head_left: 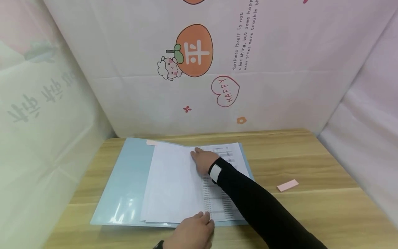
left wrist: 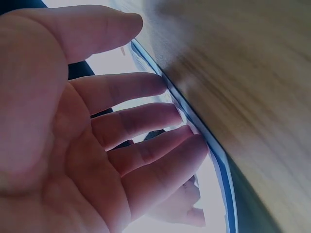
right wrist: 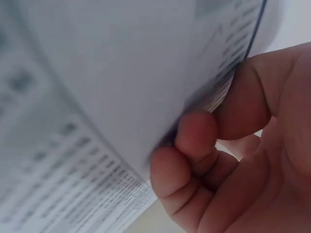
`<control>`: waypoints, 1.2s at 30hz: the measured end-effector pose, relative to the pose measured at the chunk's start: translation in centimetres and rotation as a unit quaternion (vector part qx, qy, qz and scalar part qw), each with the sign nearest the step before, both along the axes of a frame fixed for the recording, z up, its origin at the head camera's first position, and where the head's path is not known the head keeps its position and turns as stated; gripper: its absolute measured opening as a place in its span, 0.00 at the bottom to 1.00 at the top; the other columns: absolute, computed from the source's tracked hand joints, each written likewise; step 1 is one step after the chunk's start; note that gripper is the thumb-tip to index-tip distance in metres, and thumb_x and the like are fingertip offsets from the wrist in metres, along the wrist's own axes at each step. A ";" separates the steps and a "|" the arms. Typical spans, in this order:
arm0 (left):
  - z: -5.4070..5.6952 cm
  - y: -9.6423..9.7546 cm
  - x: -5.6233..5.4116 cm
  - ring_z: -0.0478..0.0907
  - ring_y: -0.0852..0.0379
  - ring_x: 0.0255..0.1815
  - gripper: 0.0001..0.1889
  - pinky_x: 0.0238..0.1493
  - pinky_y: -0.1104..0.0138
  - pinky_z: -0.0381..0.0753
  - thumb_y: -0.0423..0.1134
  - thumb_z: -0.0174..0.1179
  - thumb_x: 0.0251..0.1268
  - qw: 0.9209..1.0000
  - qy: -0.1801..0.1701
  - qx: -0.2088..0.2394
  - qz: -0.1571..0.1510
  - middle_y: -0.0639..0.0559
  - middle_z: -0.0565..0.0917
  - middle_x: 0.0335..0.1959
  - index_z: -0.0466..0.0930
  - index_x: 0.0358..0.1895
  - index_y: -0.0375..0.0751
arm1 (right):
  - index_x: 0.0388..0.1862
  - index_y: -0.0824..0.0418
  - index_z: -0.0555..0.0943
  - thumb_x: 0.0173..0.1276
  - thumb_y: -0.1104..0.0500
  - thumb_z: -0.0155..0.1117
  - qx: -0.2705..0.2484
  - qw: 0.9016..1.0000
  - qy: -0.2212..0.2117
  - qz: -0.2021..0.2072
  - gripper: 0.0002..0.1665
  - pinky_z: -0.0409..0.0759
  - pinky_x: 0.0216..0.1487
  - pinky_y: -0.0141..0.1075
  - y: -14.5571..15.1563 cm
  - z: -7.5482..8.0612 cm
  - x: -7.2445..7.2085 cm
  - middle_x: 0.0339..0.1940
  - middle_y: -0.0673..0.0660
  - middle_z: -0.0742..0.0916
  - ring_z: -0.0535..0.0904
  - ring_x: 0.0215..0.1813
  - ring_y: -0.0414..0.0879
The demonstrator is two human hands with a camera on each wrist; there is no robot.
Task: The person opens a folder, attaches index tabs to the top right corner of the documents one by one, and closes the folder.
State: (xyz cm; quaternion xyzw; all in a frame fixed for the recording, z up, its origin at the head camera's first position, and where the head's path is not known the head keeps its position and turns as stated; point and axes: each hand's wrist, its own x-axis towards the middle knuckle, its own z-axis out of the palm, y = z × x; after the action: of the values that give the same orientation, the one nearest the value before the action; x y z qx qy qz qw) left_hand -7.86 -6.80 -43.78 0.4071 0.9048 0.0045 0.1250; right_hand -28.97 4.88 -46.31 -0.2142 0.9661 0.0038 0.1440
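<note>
A light-blue folder [head_left: 127,180] lies spread on the table, with a blank white sheet [head_left: 174,186] over its middle and a printed sheet [head_left: 219,204] on the right. My right hand [head_left: 203,160] presses its fingertips near the top inner edge of the blank sheet. In the right wrist view its bent fingertips [right wrist: 169,170] touch curving printed paper [right wrist: 77,179]. My left hand [head_left: 191,231] is at the folder's near edge, palm toward its wrist camera. Its nearly straight fingers [left wrist: 131,126] meet that edge, thumb apart, holding nothing.
A pale pink strip [head_left: 287,185] lies on the wooden table [head_left: 311,207] to the right. A similar pink tab [head_left: 152,142] sits at the top of the blank sheet. Printed white cloth [head_left: 140,103] hangs behind and at both sides.
</note>
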 end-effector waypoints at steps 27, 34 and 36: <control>-0.6 0.4 1.1 0.73 0.66 0.32 0.13 0.30 0.71 0.76 0.46 0.64 0.63 0.996 -0.012 0.084 0.036 0.57 0.80 0.39 0.83 0.46 0.43 | 0.67 0.41 0.78 0.73 0.56 0.60 -0.018 0.979 -0.073 0.187 0.25 0.71 0.25 0.34 0.9 5.1 14.9 0.51 0.59 0.86 0.74 0.29 0.42; -0.8 0.8 1.7 0.65 0.66 0.16 0.07 0.17 0.70 0.66 0.42 0.64 0.61 0.994 -0.016 0.079 0.075 0.60 0.71 0.19 0.77 0.27 0.47 | 0.26 0.45 0.79 0.65 0.62 0.64 -0.076 0.959 -0.084 0.261 0.12 0.68 0.27 0.28 1.9 6.3 16.0 0.21 0.40 0.74 0.69 0.27 0.36; -0.8 0.8 1.7 0.69 0.65 0.22 0.07 0.19 0.70 0.69 0.43 0.65 0.60 0.995 -0.010 0.073 0.064 0.58 0.75 0.25 0.79 0.30 0.46 | 0.27 0.44 0.80 0.66 0.61 0.65 -0.075 0.963 -0.074 0.249 0.11 0.68 0.25 0.29 2.3 6.4 16.2 0.23 0.41 0.74 0.69 0.26 0.35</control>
State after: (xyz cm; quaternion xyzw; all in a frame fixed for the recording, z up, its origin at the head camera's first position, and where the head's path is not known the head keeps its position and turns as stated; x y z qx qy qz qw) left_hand -6.19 -5.99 -44.59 0.3558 0.9251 0.0825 0.1035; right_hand -12.79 7.22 -39.96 -0.4580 0.8663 -0.0484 0.1935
